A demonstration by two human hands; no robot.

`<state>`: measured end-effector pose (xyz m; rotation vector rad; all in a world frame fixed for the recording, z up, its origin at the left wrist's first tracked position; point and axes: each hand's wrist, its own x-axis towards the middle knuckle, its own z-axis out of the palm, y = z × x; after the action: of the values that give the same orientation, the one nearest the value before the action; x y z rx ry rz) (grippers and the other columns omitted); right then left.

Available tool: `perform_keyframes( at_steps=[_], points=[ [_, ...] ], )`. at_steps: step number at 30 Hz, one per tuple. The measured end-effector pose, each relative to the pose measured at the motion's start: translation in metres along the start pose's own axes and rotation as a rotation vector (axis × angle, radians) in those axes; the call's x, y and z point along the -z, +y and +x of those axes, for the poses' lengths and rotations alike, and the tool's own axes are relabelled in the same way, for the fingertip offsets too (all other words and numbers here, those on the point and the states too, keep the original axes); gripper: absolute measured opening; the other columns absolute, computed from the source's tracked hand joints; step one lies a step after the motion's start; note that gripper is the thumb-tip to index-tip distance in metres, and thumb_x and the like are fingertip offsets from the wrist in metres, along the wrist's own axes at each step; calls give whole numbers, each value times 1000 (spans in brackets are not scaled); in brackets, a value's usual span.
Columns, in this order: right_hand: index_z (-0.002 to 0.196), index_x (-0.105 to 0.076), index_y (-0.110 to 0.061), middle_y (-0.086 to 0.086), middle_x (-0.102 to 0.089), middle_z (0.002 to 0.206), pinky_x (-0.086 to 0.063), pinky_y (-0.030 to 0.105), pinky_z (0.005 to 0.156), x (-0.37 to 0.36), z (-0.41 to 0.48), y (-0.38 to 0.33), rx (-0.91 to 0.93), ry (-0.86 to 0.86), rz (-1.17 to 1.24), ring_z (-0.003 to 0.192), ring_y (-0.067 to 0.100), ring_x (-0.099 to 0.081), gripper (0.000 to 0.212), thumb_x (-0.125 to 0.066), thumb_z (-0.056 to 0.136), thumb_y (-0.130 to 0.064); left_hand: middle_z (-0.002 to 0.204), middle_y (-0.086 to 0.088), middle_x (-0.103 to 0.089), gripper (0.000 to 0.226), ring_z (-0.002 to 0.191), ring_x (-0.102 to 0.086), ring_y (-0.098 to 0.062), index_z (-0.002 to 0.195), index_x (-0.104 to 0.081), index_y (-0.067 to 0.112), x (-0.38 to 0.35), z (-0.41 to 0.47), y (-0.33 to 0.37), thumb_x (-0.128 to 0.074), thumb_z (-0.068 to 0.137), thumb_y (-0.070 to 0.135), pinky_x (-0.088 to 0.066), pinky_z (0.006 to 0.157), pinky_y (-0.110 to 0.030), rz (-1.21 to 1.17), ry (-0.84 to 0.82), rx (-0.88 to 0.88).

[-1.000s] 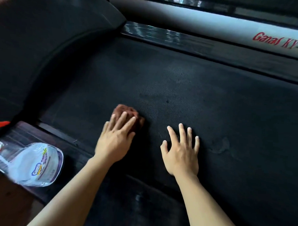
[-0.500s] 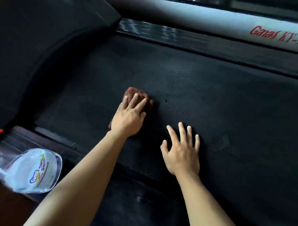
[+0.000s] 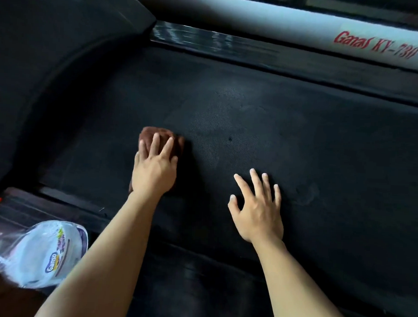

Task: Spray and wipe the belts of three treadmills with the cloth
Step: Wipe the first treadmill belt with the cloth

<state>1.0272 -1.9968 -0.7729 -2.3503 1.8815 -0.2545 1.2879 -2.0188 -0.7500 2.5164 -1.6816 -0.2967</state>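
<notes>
Fingers [image 3: 167, 147] of my left hand [image 3: 154, 173] lie straight and a little apart, pressing flat on the brown cloth [image 3: 156, 132]. The cloth is bunched on the belt [image 3: 252, 117] at about 9 o'clock from the middle of my view. Part of it shows beyond the fingertips and a scrap shows under the wrist. My right hand [image 3: 258, 212] is at 4 o'clock with its fingers spread and straight, their tips on the belt, and it holds nothing.

The belt is black and finely textured and fills most of the view. A faint damp smear [image 3: 308, 192] lies at 3 o'clock, just beyond my right fingertips. At 12 o'clock a glossy dark side rail [image 3: 207, 39] runs along the far edge. Behind it is a grey frame [image 3: 279, 25] with "Ganas KY-730" in red letters. A curved black motor cover [image 3: 53, 34] rises at 10 o'clock.

At 7 o'clock the near rail [image 3: 59, 200] carries a clear spray bottle [image 3: 41, 252] lying on its side, its label facing me and my left forearm crossing just beside it. I cannot tell how much liquid it holds.
</notes>
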Motion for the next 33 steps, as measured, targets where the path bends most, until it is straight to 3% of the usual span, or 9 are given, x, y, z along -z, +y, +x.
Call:
perform_keyframes(
  at_steps=[5,9,13,16,20,23,28,33],
  points=[
    [150,-33,-41,0,-20,164,-7,51,123,2,0,0,-9,-26,7,152,25,-12,61,-27,91,-55,170,-2,-7,59,155,2,-39,159,-16,40,-7,39,47,-37,104,46,-9,126,-46,28,-49,-257],
    [149,-36,-39,1,-24,163,-10,52,122,0,3,1,-4,-15,12,151,28,-16,62,-28,89,-54,170,0,-9,59,156,0,-36,159,-20,40,-13,8,72,-41,104,44,-9,126,-45,33,-73,-407],
    [148,-39,-37,3,-26,162,-13,54,121,-1,2,2,9,-2,7,150,29,-19,62,-30,90,-53,170,3,-3,59,157,4,-30,159,-14,42,-12,-54,54,-38,105,46,-10,126,-44,6,-83,-352],
    [149,-39,-36,4,-26,162,-14,55,120,0,1,2,16,1,14,150,30,-20,61,-31,91,-53,170,4,-4,61,157,2,-31,159,-13,44,-10,-83,17,-40,104,47,-13,126,-46,2,-57,-198],
    [148,-41,-35,6,-28,161,-15,56,120,-2,0,2,29,14,15,149,32,-22,60,-33,92,-53,170,-3,-9,61,156,-2,-36,160,-17,39,-3,-57,-23,-40,103,45,-12,126,-47,-7,-11,18],
    [148,-41,-35,6,-28,161,-15,57,120,-2,0,4,25,22,19,149,32,-22,61,-32,91,-53,170,-7,-6,61,156,1,-37,161,-13,35,-1,-14,-22,-33,104,45,-8,126,-45,21,2,81],
    [149,-38,-36,5,-26,162,-13,56,120,-3,1,2,31,18,29,150,31,-19,61,-29,91,-53,170,-3,-6,60,155,2,-38,160,-16,38,-2,13,22,-37,104,46,-8,127,-45,30,-30,-76],
    [148,-40,-35,5,-26,162,-14,57,120,-2,2,3,27,17,36,150,32,-20,61,-33,90,-52,169,0,-10,60,156,-1,-33,158,-22,40,-12,-43,44,-45,103,43,-11,127,-47,-12,-58,-328]
  ],
)
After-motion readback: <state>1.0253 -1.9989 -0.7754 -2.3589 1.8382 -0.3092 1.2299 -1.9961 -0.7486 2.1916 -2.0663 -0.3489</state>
